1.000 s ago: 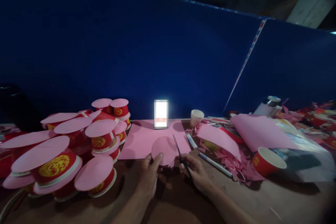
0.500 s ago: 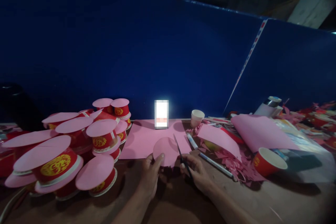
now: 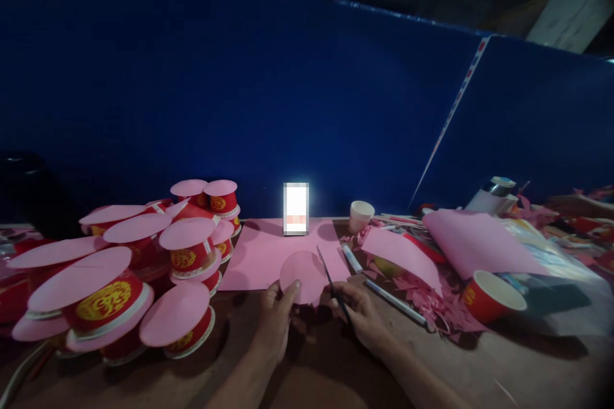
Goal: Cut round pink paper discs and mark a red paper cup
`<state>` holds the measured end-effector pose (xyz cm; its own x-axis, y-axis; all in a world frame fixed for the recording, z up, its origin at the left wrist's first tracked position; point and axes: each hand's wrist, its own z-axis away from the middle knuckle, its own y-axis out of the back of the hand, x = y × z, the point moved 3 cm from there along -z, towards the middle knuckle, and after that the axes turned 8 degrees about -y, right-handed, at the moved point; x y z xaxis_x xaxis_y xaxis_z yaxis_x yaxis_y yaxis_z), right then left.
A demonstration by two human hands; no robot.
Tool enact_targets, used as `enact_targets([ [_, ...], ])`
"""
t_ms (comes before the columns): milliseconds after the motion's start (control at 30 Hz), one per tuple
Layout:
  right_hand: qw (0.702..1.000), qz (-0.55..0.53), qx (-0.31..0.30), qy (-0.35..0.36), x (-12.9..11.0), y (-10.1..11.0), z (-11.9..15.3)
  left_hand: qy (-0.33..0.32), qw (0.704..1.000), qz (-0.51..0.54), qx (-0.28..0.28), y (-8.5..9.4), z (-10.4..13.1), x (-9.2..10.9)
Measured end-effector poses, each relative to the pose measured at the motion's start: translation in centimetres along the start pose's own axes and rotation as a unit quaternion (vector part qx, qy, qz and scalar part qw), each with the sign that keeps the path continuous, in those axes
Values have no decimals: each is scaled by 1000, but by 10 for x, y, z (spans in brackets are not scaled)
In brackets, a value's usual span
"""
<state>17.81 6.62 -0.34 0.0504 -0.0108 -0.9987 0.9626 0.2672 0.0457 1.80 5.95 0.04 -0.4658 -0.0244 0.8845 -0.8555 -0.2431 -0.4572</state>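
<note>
Pinched between the thumb and fingers of my left hand (image 3: 278,316) is a round pink paper disc (image 3: 302,278), with a ragged bit at its lower edge. My right hand (image 3: 357,310) grips dark scissors (image 3: 330,278), their blades pointing up and away along the disc's right edge. Whether the blades touch the paper I cannot tell. Beneath and beyond the disc lies a flat pink sheet (image 3: 259,252). The fingers under the disc are hidden.
Red paper cups with pink discs (image 3: 187,246) are stacked at the left. A lit phone (image 3: 296,209) stands behind the sheet. To the right are a white cup (image 3: 361,216), markers (image 3: 396,301), pink scraps (image 3: 444,307) and a red cup (image 3: 492,297). A blue partition (image 3: 307,89) rises behind.
Both hands, the disc and the scissors look almost unchanged. The surroundings have shifted very slightly to the right in view.
</note>
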Motion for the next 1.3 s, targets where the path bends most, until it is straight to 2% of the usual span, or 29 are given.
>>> enact_targets([
  [400, 1000, -12, -20, -19, -3, -1, 0, -10, 1000, 11, 4, 3, -3, -3],
  [667, 998, -5, 8, -61, 4, -1, -1, 6, 1000, 9, 18, 3, -3, -4],
  [767, 998, -38, 13, -53, 1, -2, 0, 5, 1000, 10, 19, 2, -2, -2],
  [967, 998, -44, -26, -25, -2, -3, 2, -7, 1000, 14, 9, 2, -3, -1],
  [1300, 999, -36, -18, -32, 0, -3, 1, -4, 1000, 5, 0, 0, -1, -1],
])
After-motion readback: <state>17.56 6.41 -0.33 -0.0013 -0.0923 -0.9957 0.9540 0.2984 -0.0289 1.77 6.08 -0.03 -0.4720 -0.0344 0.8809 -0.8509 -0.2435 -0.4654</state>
